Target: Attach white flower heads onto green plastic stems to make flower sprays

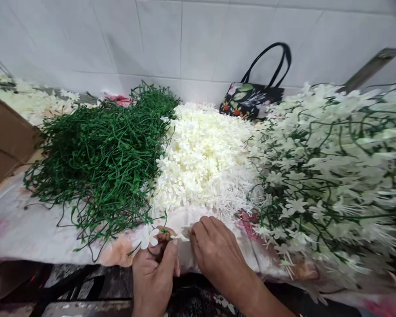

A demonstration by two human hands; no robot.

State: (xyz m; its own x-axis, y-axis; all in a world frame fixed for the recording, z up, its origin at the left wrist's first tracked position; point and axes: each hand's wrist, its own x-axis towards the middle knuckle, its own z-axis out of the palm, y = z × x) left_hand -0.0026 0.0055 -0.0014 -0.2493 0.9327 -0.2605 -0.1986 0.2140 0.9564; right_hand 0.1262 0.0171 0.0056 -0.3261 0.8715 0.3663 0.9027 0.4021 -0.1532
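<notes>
My left hand (pixel 155 275) pinches a green plastic flower stem between thumb and fingers. One white artificial flower (pixel 147 237) sits on it at the left, and another small white blossom (pixel 180 237) shows by the thumb tip. Close by on the right, my right hand (pixel 214 248) has its fingers pressed together; whatever is in them is hidden. Beyond the hands lies a heap of loose white petals (pixel 198 154). To its left is a tangled pile of green stems (pixel 99 149). On the right, a large pile of white flowers on stems (pixel 317 176) is partly blurred.
A flower-patterned cloth (pixel 36 237) covers the table. Against the tiled wall (pixel 198 39) stands a black floral handbag (pixel 252 99). A cardboard box (pixel 8 136) is at the far left, with more white flowers (pixel 26 97) behind it. A metal bracket (pixel 371 68) juts out at the upper right.
</notes>
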